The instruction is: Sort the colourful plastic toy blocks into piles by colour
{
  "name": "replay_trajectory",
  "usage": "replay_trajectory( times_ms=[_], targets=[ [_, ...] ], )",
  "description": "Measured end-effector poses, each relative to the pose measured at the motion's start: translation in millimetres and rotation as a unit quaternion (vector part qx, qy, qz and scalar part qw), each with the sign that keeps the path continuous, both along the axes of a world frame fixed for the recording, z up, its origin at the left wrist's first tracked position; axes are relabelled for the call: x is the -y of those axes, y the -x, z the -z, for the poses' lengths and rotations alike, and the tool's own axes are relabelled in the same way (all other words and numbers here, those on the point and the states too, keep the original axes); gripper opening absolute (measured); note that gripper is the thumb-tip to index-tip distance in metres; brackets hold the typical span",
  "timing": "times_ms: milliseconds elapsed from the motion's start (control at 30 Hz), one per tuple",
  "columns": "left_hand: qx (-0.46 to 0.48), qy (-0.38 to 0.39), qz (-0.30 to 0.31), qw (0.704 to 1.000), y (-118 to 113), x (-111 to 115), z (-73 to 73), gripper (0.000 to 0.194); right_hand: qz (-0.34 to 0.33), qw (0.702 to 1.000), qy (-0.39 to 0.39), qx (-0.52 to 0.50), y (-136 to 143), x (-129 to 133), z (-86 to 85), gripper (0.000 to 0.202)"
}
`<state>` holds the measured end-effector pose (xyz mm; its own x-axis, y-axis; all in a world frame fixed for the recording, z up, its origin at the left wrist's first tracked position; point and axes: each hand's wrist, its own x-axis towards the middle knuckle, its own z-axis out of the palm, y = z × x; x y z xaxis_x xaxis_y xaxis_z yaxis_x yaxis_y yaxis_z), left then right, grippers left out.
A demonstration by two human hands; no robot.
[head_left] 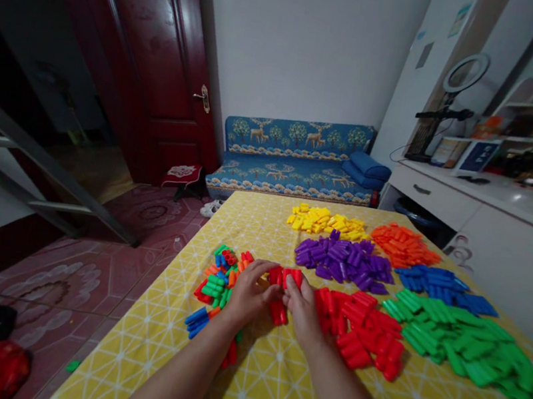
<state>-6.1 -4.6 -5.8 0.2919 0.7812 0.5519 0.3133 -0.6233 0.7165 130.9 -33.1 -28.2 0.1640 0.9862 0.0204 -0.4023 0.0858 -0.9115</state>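
My left hand [252, 291] and my right hand [303, 305] are close together over the middle of the table. Both have their fingers closed on small red plastic tube-shaped pieces [293, 276], which almost touch. Fingers hide part of these pieces. Just below lie further red pieces [278, 314]. A spread-out pile of red pieces [362, 329] lies right of my right hand. Beside my left hand is a mixed heap of green, blue, orange and red pieces [216, 288], partly covered by my hand and forearm.
On the yellow patterned tablecloth [163, 338] lie piles of yellow pieces [326, 222], purple pieces [345, 260], orange pieces [403, 246], blue pieces [444, 288] and green pieces [476, 347]. A blue sofa [283, 155] stands beyond; a white cabinet [506, 251] is at right.
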Motion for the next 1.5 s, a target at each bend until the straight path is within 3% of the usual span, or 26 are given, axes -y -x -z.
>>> replay_trajectory(
  times_ms=[133,267,467,567,667,800,900,1133,1267,1333,1400,1500],
  targets=[
    [0.01,-0.005,-0.049,0.999,1,0,-0.2,0.031,0.01,0.983,-0.095,0.157,0,5,-6.1,0.031],
    [0.009,-0.018,-0.026,0.999,1,1,-4.2,0.035,0.032,0.939,-0.17,0.297,4,9,-12.8,0.024],
    [0.003,-0.009,0.024,1.0,-2,6,-5.4,0.039,0.117,0.937,-0.157,0.289,1,14,-22.8,0.026],
    [0.004,0.0,0.017,1.0,-2,5,-2.1,0.041,0.153,0.933,-0.141,0.293,-26,16,-38.2,0.03],
    [-0.001,-0.008,0.015,1.0,-2,4,-0.4,0.036,0.17,0.902,-0.151,0.368,-70,13,-48.5,0.031],
    [-0.002,-0.014,0.013,1.0,-2,3,-2.5,0.034,0.102,0.867,-0.117,0.474,-120,6,-41.9,0.029],
    [0.0,-0.012,0.009,1.0,-3,3,-3.3,0.033,0.042,0.856,-0.076,0.51,-130,8,-32.8,0.035],
    [-0.032,0.001,0.008,0.999,-2,0,3.3,0.026,0.021,0.783,-0.045,0.62,-120,9,-33.5,0.032],
    [-0.021,-0.02,-0.026,0.999,-1,-3,8.1,0.023,0.014,0.706,-0.018,0.708,-109,8,-47.4,0.039],
    [-0.015,-0.035,-0.05,0.998,1,-6,10.0,0.025,0.033,0.673,-0.041,0.738,-92,12,-55.4,0.041],
    [-0.013,-0.06,-0.087,0.994,2,-7,10.3,0.026,0.04,0.666,-0.09,0.739,-68,21,-59.8,0.034],
    [-0.029,-0.106,-0.161,0.981,5,-6,7.1,0.029,-0.015,0.668,-0.127,0.733,-27,38,-54.9,0.026]
  ],
)
